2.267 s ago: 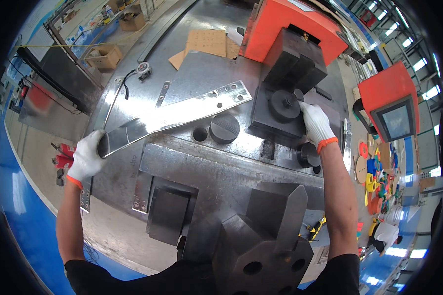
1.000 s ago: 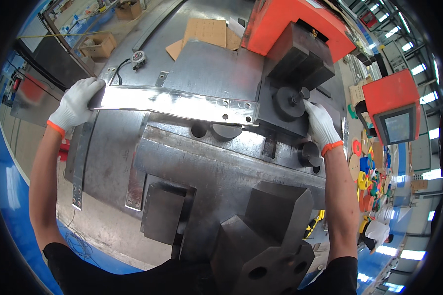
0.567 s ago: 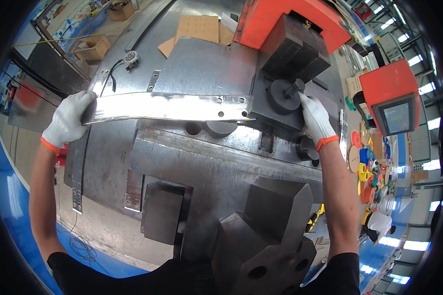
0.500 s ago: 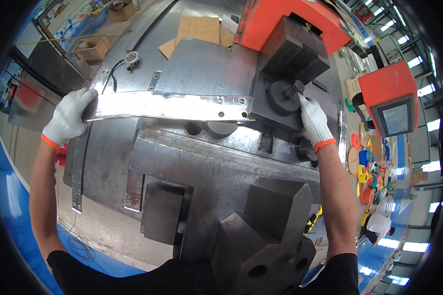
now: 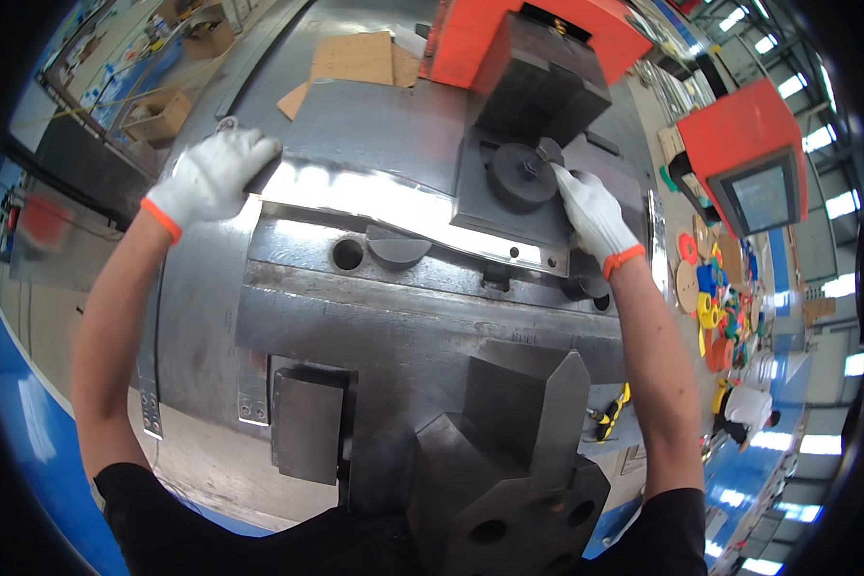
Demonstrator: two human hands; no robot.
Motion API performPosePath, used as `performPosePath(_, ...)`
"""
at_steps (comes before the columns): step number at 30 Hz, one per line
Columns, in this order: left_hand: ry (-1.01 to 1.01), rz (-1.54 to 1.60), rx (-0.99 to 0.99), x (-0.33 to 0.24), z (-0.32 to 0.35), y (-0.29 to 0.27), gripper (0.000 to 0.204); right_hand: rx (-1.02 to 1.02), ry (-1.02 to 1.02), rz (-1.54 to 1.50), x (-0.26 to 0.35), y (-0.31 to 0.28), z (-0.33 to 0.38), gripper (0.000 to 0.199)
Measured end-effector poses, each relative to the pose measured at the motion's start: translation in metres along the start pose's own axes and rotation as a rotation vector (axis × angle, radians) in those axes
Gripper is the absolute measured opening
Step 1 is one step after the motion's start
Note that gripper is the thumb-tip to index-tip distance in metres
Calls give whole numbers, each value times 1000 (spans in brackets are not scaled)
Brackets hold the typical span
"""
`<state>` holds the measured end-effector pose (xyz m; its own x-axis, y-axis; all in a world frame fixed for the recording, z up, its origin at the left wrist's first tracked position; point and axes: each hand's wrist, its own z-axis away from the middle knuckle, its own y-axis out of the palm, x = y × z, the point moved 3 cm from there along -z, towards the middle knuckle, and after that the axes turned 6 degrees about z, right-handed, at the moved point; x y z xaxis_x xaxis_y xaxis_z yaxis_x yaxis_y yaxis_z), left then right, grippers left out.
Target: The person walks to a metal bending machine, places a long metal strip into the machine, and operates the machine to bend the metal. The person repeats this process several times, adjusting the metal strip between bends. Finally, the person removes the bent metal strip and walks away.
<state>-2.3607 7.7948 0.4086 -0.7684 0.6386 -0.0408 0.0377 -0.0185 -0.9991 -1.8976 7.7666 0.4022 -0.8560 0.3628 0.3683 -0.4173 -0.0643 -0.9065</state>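
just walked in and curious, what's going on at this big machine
A person in white work gloves stands over a large steel machine table. The left hand grips one end of a long shiny metal strip that lies across the table. The strip's other end runs under a dark tool block below an orange housing. The right hand rests on the side of that block, by its round dark knob.

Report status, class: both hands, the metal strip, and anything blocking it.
Left hand grips the strip's left end. Right hand at the round black die. Metal strip lies flat, its right part under the block. Nothing visibly blocking.
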Motion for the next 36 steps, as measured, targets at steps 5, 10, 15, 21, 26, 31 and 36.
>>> performPosePath(5, -173, 21, 143, -26, 12, -2, 49, 168, 27, 27, 18, -21, 0, 80)
performPosePath(10, -181, 39, 157, -34, 10, 4, 59, 228, 57, -60, 10, -23, -4, 76)
performPosePath(15, -174, 33, 132, -69, -4, -2, 59, 86, -33, 188, 13, -30, -10, 76)
performPosePath(21, -276, -33, 116, -86, 1, 2, 63, 257, -391, 166, -26, -55, 32, 103)
performPosePath(26, -290, -19, -7, -120, -23, 15, 64, 162, -551, 186, -74, -17, 65, 123)
performPosePath(31, -244, -104, -144, -144, -42, 29, 52, -38, -629, 177, -89, 0, 61, 116)
performPosePath(36, -257, -119, -192, -121, -31, 46, 75, 13, -633, 160, -78, -13, 65, 112)
